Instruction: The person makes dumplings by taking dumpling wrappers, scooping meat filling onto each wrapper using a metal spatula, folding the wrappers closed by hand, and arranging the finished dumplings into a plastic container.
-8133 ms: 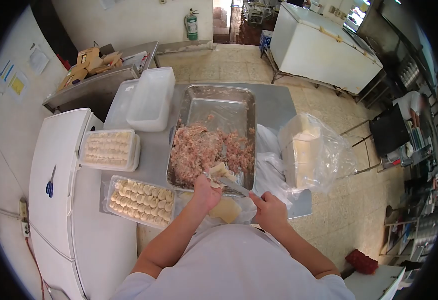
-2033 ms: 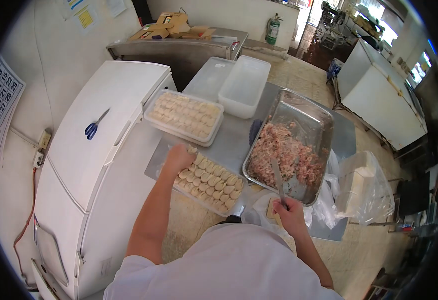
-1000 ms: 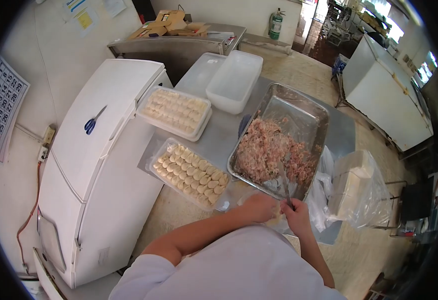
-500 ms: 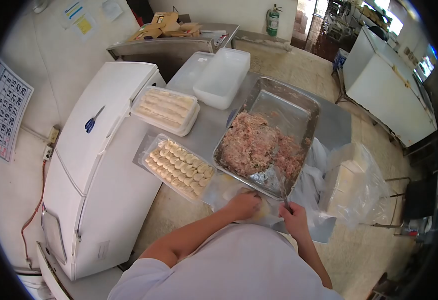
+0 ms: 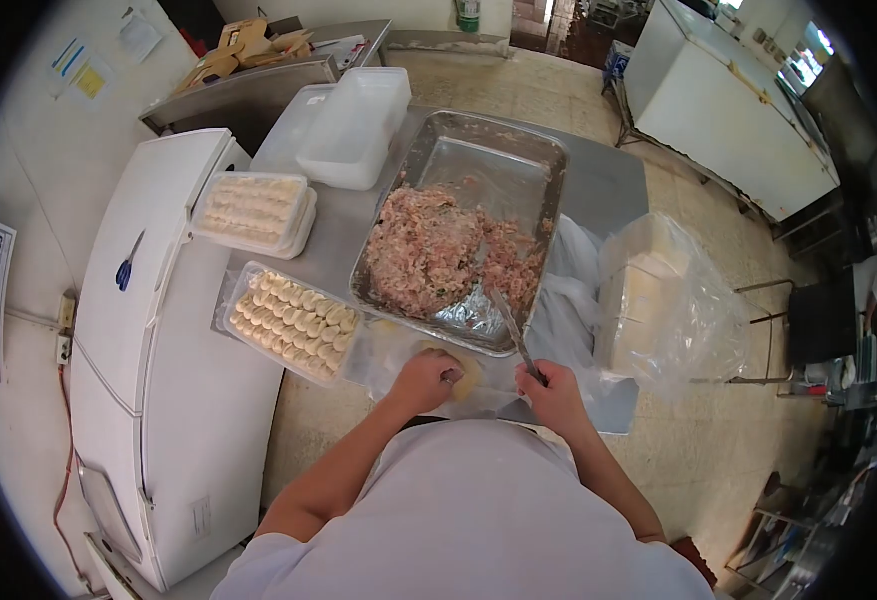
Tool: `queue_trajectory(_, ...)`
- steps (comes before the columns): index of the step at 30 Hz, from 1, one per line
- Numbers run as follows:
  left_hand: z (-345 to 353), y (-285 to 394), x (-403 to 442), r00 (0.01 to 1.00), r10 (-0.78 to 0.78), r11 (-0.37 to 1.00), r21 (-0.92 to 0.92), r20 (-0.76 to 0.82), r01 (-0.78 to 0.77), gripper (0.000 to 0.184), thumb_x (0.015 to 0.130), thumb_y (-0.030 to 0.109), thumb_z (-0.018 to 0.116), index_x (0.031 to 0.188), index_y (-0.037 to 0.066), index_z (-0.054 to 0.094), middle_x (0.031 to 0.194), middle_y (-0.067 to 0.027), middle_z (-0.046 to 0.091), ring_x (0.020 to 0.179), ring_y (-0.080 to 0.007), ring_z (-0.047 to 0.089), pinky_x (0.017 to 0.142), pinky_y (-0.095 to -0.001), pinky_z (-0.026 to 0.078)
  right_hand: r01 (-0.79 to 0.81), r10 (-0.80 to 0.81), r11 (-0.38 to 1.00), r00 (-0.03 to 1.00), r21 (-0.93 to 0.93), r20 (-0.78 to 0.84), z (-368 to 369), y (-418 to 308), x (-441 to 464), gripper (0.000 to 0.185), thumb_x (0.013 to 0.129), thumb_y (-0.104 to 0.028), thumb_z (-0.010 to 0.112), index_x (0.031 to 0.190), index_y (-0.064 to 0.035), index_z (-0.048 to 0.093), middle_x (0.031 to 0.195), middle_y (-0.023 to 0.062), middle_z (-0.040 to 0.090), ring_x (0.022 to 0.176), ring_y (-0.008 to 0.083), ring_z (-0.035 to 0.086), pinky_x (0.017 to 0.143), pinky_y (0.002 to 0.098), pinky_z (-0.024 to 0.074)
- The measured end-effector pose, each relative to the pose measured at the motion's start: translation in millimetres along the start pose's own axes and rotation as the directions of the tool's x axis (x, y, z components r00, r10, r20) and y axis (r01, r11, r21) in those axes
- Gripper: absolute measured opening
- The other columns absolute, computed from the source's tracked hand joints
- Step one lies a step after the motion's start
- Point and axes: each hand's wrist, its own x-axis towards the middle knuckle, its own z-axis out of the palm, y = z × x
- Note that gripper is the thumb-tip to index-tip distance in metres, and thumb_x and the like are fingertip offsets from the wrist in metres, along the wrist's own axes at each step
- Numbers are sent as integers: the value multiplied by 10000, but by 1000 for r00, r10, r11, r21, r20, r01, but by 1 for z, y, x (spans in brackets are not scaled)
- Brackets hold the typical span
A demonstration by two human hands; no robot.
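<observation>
My right hand (image 5: 555,397) is closed around the dark handle of a knife-like metal spreader (image 5: 511,328). Its narrow blade points up and left, with the tip at the minced meat (image 5: 428,250). The meat lies heaped in a deep metal tray (image 5: 498,122). My left hand (image 5: 424,382) is closed, knuckles up, just below the tray; what its fingers hold is hidden. Beside it a pale yellowish dough wrapper (image 5: 468,377) rests on clear plastic. To the left, rows of folded dumplings (image 5: 293,322) fill a plastic container.
A closed container of pale dumplings (image 5: 250,212) and an uncovered plastic tub (image 5: 353,130) stand at the back left. On the right is a bagged pale block (image 5: 648,290). A white refrigerator (image 5: 148,280) with scissors (image 5: 128,265) on it borders the table (image 5: 608,185).
My view has shifted right, so the table's things appear further left. My left hand has turned slightly and more of it shows. The spreader stays in my right hand, its tip at the meat.
</observation>
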Motion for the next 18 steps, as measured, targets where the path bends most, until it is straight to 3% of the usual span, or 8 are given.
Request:
queue_trajectory(4,-3,2,0,991,-136,982,-136,-6,134,91,870,63,697,948,15,700,878,-122,677,769,-244,631,739,-354,515,15,-14,997,1000,-70,21,-5,10,0,334,965,-270,683,835,38,695,654,10,618,635,75,511,568,303,417)
queue_trajectory(7,-14,33,-4,951,-305,903,-332,-46,273,101,909,95,675,955,5,676,832,-128,661,765,-232,608,706,-361,487,0,9,995,997,-102,82,1,4,-3,320,955,-261,693,847,41,704,653,-1,600,647,65,499,570,298,415)
queue_trajectory(10,-14,39,-6,965,-258,880,-422,-45,216,105,958,91,660,982,-11,657,825,-103,636,731,-166,571,680,-333,475,-29,36,998,989,-53,141,17,-14,0,233,945,-209,710,876,13,734,743,-48,620,702,45,506,610,253,405)
queue_trajectory(13,-21,50,-4,979,-200,901,-398,-32,171,86,942,51,677,992,-16,654,834,-85,631,738,-145,565,684,-314,483,6,-17,998,987,68,159,29,-32,5,210,937,-190,717,869,9,732,721,-38,604,636,44,484,559,249,380)
queue_trajectory(16,-23,47,-5,980,-189,867,-480,-63,136,102,945,64,702,987,-17,657,847,-47,647,761,-108,570,697,-281,488,-76,39,984,975,161,218,36,-32,11,202,942,-190,720,868,-3,724,674,-54,553,599,46,452,522,270,355)
queue_trajectory(18,-25,51,-9,970,-238,782,-602,-48,162,105,949,81,716,965,-9,664,861,-25,655,772,-88,572,697,-263,485,-182,98,930,960,320,261,42,-34,12,194,957,-183,716,864,-12,714,661,-51,546,545,41,420,485,255,310)
